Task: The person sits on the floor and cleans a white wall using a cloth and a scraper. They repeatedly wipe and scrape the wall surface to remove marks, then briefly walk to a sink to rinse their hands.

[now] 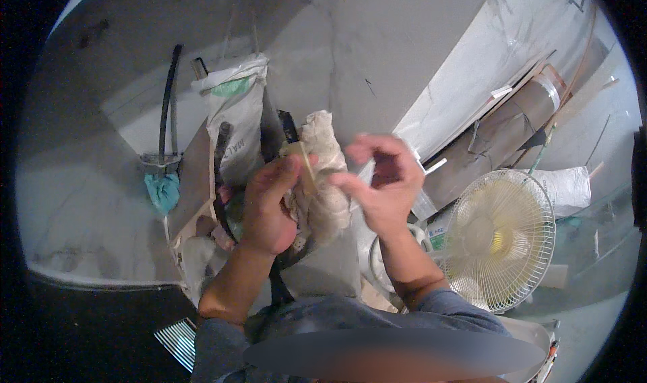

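Observation:
My left hand (266, 208) is closed, thumb uppermost, around a flat, pale yellowish strip (306, 167). A dark piece (288, 125) shows at the strip's upper end; whether the two are joined I cannot tell. Just to the right, my right hand (387, 184) is raised with fingers curved and thumb apart, holding nothing that I can see. Its thumb points toward the strip. Below and behind both hands lies a lumpy, cream-coloured bundle of cloth (330, 204), partly hidden by my left hand.
A white sack (236, 113) stands beyond my left hand, beside a brown board (192, 174). Further left hangs a teal bag (162, 191) near a black tube (168, 100). On the right are a round caged fan (499, 238) and a long brown-wrapped roll (512, 123) against the wall.

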Demonstrator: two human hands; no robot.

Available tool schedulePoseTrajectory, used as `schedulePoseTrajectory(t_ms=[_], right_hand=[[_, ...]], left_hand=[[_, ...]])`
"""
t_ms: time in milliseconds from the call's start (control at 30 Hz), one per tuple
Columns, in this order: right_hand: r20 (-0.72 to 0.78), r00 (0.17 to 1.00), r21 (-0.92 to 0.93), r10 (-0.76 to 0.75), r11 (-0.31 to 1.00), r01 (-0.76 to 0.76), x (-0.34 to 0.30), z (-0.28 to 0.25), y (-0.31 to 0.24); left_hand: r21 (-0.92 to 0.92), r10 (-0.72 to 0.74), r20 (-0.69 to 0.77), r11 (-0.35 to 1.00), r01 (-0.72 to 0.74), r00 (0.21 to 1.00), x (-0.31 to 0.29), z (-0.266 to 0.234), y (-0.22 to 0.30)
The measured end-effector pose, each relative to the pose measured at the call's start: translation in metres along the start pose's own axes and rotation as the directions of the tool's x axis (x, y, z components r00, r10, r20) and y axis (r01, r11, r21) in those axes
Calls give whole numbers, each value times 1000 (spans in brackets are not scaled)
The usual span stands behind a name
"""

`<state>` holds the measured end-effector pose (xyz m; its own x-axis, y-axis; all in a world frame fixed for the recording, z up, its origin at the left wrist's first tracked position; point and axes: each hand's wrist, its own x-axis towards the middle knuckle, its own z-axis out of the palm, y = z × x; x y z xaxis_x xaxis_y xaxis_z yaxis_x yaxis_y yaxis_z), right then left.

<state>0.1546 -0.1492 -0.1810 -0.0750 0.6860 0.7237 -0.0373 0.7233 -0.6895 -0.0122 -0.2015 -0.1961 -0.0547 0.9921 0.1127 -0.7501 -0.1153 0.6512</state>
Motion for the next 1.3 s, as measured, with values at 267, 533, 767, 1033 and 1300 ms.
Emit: schedulePoseTrajectory(t_ms=[267, 533, 767, 1033, 1300], right_hand=[[530, 684, 469, 501, 499, -729, 24, 7, -8], [-58, 996, 147, 68, 987, -59, 89, -41, -41], [566, 660, -824, -493, -314, 472, 215, -10, -77], [724, 689, -572, 32, -530, 626, 217, 42, -43], [675, 717, -547, 172, -535, 644, 232, 53, -33]], left_hand=[[104, -55, 280, 994, 27, 958, 32, -11, 47], [71, 118, 135, 989, -128, 984, 98, -111, 33], [346, 151, -150, 934, -91, 977, 148, -275, -40], [481, -16, -93, 875, 59, 996, 139, -312, -50], [465, -83, -90, 878, 115, 992, 123, -331, -57]])
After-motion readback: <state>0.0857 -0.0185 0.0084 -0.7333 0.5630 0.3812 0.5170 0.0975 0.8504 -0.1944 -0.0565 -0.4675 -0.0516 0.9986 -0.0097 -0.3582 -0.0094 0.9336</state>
